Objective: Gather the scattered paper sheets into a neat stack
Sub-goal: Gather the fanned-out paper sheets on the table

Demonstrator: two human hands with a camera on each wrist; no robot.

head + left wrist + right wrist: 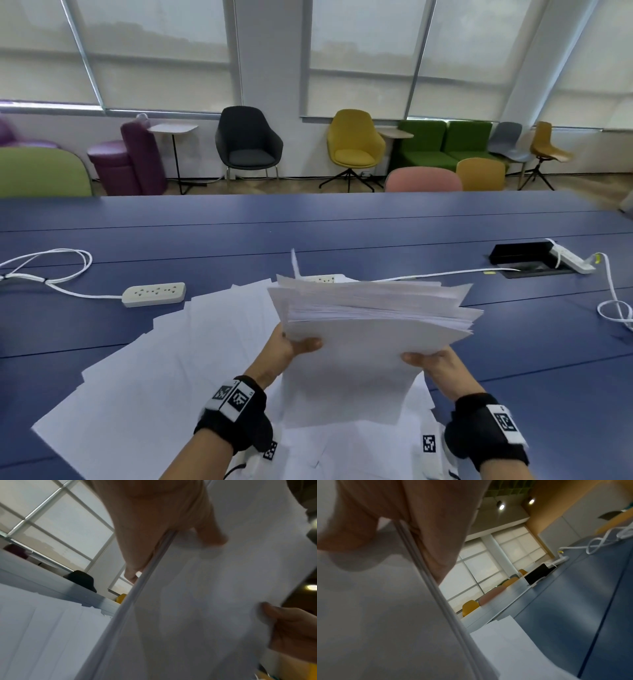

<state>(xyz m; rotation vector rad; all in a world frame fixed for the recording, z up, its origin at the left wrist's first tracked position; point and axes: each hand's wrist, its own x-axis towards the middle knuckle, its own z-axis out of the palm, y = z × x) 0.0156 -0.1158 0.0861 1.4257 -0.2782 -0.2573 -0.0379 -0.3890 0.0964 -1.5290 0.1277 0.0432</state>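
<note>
A thick bundle of white paper sheets (pixel 363 329) is lifted off the blue table (pixel 342 226), its far edges fanned and uneven. My left hand (pixel 294 346) grips its left side, thumb on top and fingers underneath. My right hand (pixel 431 361) grips the right side in the same way. In the left wrist view the bundle (pixel 197 601) fills the frame, with the left hand (pixel 154 534) pinching its edge and the right hand (pixel 291 631) at the lower right. In the right wrist view the right hand (pixel 393 520) clamps the bundle's edge (pixel 436 595). More loose sheets (pixel 164 359) lie spread on the table below.
A white power strip (pixel 154 294) with a looped cable lies at the left. A second strip (pixel 322 278) peeks out behind the bundle. At the right are an open black cable box (pixel 524 255), another strip (pixel 572 262) and coiled cable (pixel 616 308). Chairs stand beyond the table's far edge.
</note>
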